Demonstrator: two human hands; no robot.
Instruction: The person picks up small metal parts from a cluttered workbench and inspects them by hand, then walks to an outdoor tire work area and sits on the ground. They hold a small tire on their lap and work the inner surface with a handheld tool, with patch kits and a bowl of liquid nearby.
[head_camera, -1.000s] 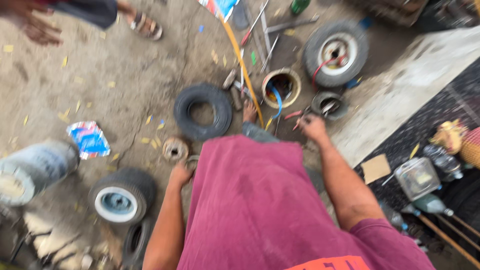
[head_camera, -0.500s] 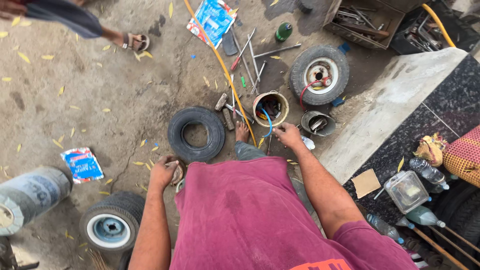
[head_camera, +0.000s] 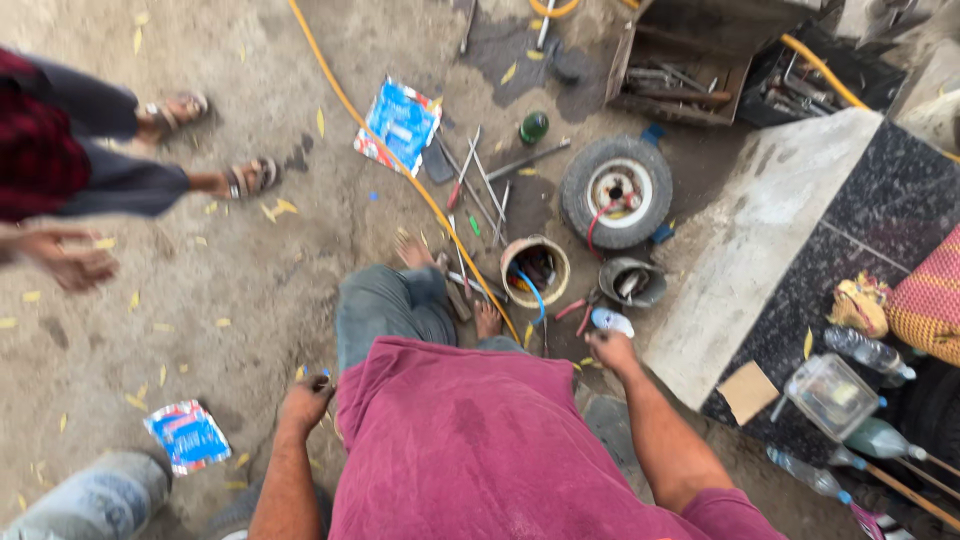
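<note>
Head view: your right hand (head_camera: 612, 350) hangs loosely curled just above a small white-and-blue object (head_camera: 611, 322) on the ground beside the metal bowl (head_camera: 631, 282). Your left hand (head_camera: 305, 402) curls around something small; I can't tell what.

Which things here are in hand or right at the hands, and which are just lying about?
At the hands:
- right hand on a small pale object
- left hand, contents unclear
- pliers
- round tub

Lying about:
- small wheel
- yellow hose
- blue packet
- green bottle
- clear box
</note>
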